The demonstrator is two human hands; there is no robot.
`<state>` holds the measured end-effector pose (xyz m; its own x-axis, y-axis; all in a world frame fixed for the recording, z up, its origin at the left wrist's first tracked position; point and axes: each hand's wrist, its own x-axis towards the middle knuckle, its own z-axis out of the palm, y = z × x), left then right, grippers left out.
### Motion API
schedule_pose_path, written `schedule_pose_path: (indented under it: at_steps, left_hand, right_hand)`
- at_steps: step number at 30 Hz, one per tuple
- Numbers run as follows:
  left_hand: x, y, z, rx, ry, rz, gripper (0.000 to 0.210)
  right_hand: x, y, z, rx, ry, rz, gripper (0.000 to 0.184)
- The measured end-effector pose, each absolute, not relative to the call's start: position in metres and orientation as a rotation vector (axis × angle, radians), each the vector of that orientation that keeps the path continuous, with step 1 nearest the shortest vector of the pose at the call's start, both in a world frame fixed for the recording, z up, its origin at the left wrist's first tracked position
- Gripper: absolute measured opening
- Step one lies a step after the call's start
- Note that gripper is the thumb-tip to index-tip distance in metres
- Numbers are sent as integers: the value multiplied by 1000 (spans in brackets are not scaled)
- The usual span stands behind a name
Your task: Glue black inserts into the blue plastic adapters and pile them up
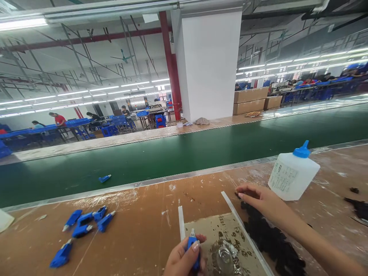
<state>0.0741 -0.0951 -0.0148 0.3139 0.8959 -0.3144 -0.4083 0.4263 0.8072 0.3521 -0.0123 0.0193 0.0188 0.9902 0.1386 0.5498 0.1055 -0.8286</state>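
My left hand [186, 257] is closed around a small blue plastic part [193, 242] with a pale tip pointing up, at the bottom middle. My right hand [260, 197] reaches in from the right. Its thumb and index finger pinch at the far end of a pile of small black pieces [267, 237], with a dark bit at the fingertips, apparently one such piece. Between the hands lies a tan board [201, 226], smeared with dark spots, with a clear glossy blob [225, 258] on it. White strips [181, 220] run along its sides.
Several blue parts [83, 224] lie loose on the brown table at left. A white bottle [293, 174] with a blue nozzle stands behind my right hand. Another blue part [104, 178] is on the green conveyor belt [161, 153]. More black pieces [359, 209] sit at far right.
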Motion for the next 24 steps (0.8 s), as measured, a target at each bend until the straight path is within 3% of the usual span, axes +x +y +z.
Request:
schedule_pose_path:
  at_steps: [5,14,19,24]
  left_hand:
    - [65,-84,-11,707,1008,1012,59]
    - [38,-56,-6,868,1232,1121,49]
    - [15,-43,-8,1428,1813,1065,42]
    - [-22,-28,-2,1843,2329,846,16]
  right_hand:
    - [350,-11,7,-1608,-1936,505,19]
    - [349,-5,-8,-1703,-2236,305,26]
    - [351,1,-9,-1731,-2257,296,24]
    - [352,4,-2,-1727,-2176,399,22]
